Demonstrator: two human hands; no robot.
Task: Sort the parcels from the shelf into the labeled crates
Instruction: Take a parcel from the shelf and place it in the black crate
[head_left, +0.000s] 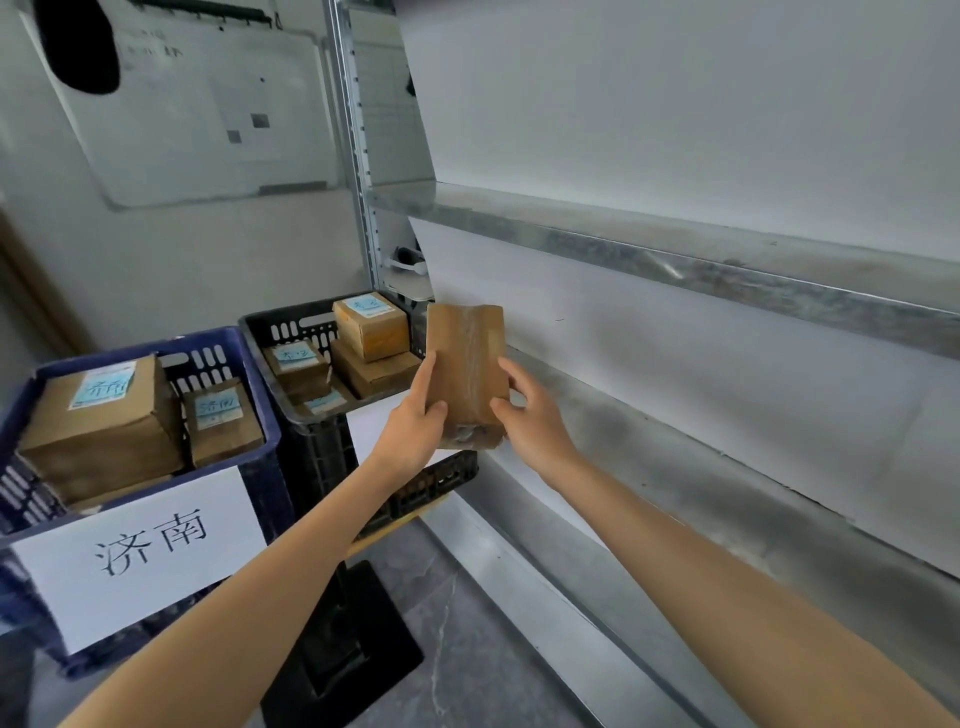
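- The parcel between the left grip and the right grip shows only a taped face. Its far face is hidden, and fingers cover both lower edges.
- The white sheet on the black crate, just under the left grip, is mostly covered by this grip and its forearm. No writing on it can be read.
- The blue labels on the boxes in the black crate, left of the left grip, are too small to read.
- The blue crate, further left, is cut by the picture's edge.
- The whiteboard, high above the left grip, carries blurred writing.
- The dark shape above it is cut off; I cannot tell what it is.
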